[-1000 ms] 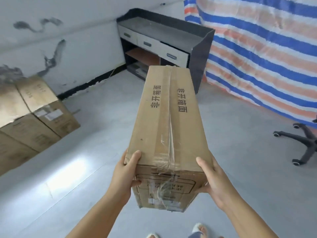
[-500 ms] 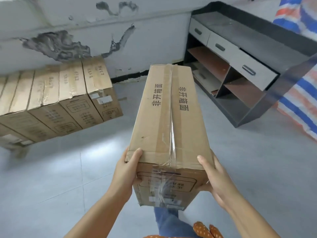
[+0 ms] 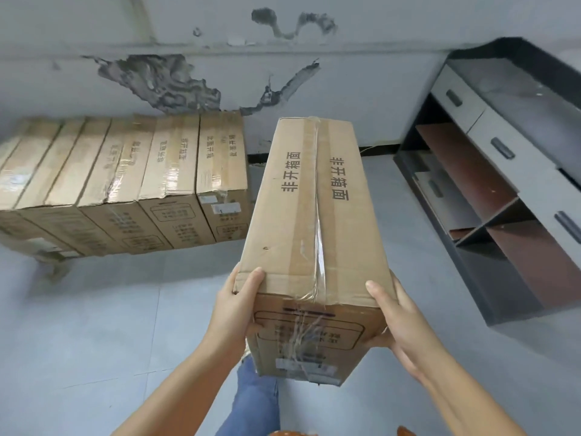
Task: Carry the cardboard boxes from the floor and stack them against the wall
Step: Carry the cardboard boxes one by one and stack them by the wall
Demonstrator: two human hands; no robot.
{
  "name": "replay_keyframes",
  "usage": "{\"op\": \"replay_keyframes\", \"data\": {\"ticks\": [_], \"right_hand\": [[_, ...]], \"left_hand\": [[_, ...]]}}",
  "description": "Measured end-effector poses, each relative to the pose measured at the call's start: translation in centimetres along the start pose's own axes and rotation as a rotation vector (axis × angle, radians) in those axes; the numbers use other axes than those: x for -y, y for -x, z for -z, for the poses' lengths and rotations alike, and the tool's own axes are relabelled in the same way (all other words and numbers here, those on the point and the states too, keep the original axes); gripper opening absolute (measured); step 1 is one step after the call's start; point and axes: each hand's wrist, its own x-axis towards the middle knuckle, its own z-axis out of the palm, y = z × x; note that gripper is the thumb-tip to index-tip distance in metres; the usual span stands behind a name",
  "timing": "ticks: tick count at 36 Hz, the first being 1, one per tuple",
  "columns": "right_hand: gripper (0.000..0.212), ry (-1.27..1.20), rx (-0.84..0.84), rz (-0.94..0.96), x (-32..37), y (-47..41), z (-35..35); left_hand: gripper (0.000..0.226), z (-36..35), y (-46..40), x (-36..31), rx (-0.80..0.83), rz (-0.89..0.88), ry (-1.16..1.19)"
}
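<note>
- Nearest the viewer, a blue-jeaned leg point(image 3: 251, 401) steps forward below the hands, between the two forearms.
- The left hand point(image 3: 234, 313) grips the near left corner of a long cardboard box point(image 3: 311, 221). Its thumb lies on the top edge and its fingers curl under and round the left side, mostly hidden.
- The right hand point(image 3: 399, 322) grips the near right corner the same way, thumb on the top edge. The fingers wrap the side and underside, so I cannot tell how far they are spread.
- The box hangs in the air between the two hands, its taped top seam running straight away from the thumbs and its labelled end facing the viewer.
- Beyond the fingertips and off to the left, a row of boxes point(image 3: 132, 184) stands side by side against the wall point(image 3: 220, 42), which has peeling dark patches.
- Beyond the right hand stands a dark shelf unit point(image 3: 503, 184) with grey drawers.
- Compared with a second ago, the view has swung left. The row has moved from the far left edge to just beyond the left fingers, and the striped sheet has gone from sight.
- The grip on the box is unchanged.
- My reading: the carry is nearly over. The free floor at the right end of the row, ahead of the box's far end, looks the likely spot.
</note>
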Motion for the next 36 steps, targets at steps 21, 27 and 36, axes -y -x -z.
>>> {"op": "replay_keyframes", "data": {"ticks": [21,27,36], "right_hand": [[0.032,0.012,-0.015,-0.082,14.6,-31.9,-8.4],[0.034,0.096,0.082,-0.155,17.3,-43.8,-7.3],[0.039,0.213,0.2,-0.235,15.4,-61.3,-7.0]], "left_hand": [[0.03,-3.4,-30.9,-15.7,-0.058,0.051,0.0],[0.03,-8.1,-40.1,-16.8,-0.172,0.115,0.054],[0.029,-11.9,-54.3,-13.2,-0.292,0.2,0.102]]}}
